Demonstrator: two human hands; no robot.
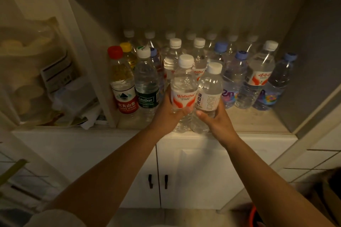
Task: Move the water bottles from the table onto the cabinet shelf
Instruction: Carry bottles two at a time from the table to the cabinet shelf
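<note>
Two water bottles are held upright and side by side at the front edge of the cabinet shelf [258,121], their sides touching. The Wahaha bottle [183,88], white-capped with a red and white label, is grasped by the left hand [168,114], whose fingers are wrapped around its lower half with the thumb pressed on the front below the label. The white-label bottle [209,94], printed with dark characters, is gripped in the same manner by the right hand [215,120], the thumb laid across its lower front. Whether the two bases are resting on the shelf board cannot be told, since the lower parts are hidden by the hands.

Behind them the shelf is filled with further bottles in rows. At the left front a red-capped bottle [123,81] with a red label is seen, and just beside it a green-label bottle [146,83] marked Cestbon. A yellow-capped bottle [128,54] is placed behind these. To the right, blue-capped bottles [233,79] with colourful labels are stood near the right wall, and a row of white-capped bottles is lined along the back.

Below the shelf, two closed cabinet doors [193,171] with dark handles are seen between the forearms. In the compartment to the left, a clear plastic package [31,72] is leaned against the divider.
</note>
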